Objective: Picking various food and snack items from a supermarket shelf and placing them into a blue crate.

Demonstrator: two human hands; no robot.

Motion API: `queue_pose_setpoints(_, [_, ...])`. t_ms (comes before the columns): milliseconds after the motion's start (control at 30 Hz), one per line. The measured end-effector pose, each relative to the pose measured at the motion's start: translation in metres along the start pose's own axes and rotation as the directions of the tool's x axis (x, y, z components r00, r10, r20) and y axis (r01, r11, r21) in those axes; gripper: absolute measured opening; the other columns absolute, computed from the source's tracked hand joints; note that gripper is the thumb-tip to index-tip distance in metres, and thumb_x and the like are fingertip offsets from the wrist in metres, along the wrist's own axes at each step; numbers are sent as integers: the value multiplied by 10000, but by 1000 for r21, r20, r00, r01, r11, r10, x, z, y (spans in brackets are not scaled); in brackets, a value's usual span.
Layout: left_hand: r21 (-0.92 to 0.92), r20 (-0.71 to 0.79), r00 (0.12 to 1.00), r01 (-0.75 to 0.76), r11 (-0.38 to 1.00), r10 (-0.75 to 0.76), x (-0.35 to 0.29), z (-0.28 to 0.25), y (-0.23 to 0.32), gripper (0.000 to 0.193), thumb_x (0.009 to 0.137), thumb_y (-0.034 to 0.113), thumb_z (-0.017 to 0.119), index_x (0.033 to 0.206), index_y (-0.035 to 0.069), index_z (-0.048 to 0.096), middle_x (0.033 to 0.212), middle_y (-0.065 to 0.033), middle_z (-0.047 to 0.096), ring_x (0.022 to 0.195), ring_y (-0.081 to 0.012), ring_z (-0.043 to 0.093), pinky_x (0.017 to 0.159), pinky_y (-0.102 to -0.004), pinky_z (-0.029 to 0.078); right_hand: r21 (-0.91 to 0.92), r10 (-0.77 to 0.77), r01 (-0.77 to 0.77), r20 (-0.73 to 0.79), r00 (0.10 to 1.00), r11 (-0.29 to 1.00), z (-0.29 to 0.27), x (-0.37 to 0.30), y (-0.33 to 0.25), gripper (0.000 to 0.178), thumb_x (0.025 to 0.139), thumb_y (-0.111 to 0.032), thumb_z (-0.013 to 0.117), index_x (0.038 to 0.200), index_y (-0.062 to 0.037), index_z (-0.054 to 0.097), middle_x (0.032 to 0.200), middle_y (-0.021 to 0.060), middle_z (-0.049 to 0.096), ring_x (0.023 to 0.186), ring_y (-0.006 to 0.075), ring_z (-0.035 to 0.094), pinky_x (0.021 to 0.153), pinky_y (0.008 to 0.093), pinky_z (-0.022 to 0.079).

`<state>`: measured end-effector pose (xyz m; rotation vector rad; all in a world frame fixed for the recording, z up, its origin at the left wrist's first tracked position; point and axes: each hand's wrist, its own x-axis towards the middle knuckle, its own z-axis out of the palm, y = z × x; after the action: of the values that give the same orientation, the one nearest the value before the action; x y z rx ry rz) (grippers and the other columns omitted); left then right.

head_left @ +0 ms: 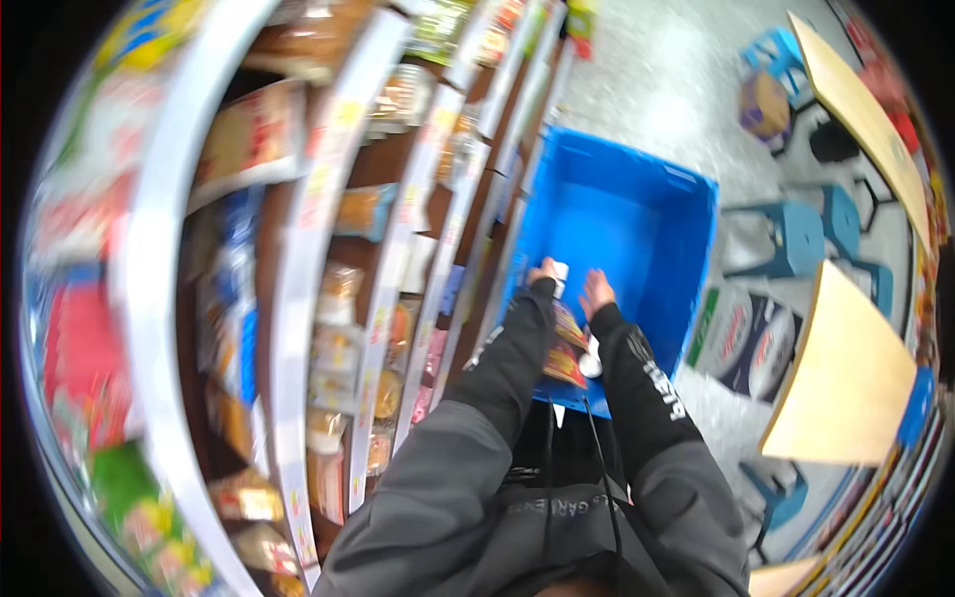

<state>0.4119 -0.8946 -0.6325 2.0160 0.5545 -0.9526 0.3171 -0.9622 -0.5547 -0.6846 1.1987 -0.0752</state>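
Though near shelves [298, 269] (stocked), open bin [622, 224].

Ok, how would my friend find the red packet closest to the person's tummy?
Start with the big blue bin beside the long shelves. Look in its end nearest the person, between the two dark sleeves. The packet is there, and its mostly red colour sets it apart from the small white thing just to its right.
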Motion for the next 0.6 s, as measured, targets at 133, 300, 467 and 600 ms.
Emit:
queue_pose_setpoints(133, [-377, 36, 949, -276, 884, 312, 0, -120, -9, 558, 738, 481, 495, 835, -51, 630, 827, -232, 624, 808, -321, 612, 704, -415, 463, -60, -46, 68, 317, 947, 996, 102, -102, 18, 622, 901, -450, 310, 1378, -70, 192, 1453, 100, 133, 1340, 244, 107, 1070, 434, 81])
queue_pose_setpoints(300, [-222, -84, 835, -548, 807, 544, -151, -152, -5, 458, 816, 369, 465, 986, -41, 577, 966, -208, 602, 921, -300, 568, 789, -367, 427, -65, -58, 105, 511, 858, 992, 79, -176, 29, 570, 917, -371, 329, 1361, -30, 221, 1418, 114, 224, 1312, 234, 209, 1064, 344, 174])
queue_pose_setpoints(467, [-469, -156, 881, -463, 752, 446, -219, -219, -108, 479, 848, 342, 518, 1181, 0, 490, 1205, -160, 507, 1148, -245, 445, 964, -326, 336, -210, 55, 99, 622, 781, 973, 85, -273, 109, 423, 940, -332, 354, 1179, -3, 470, 1082, 57, 535, 1004, 121, 497, 851, 247, 387])
queue_pose_setpoints(600, [-414, -327, 889, -440, 797, 321, -258, -252, -223, 506, 859, 347, 513, 1226, 5, 450, 1198, -120, 509, 1097, -199, 471, 915, -297, 381, -436, 408, -75, 752, 517, 897, 55, -319, 173, 339, 930, -302, 383, 1095, -43, 525, 950, 17, 545, 848, 86, 502, 725, 227, 388])
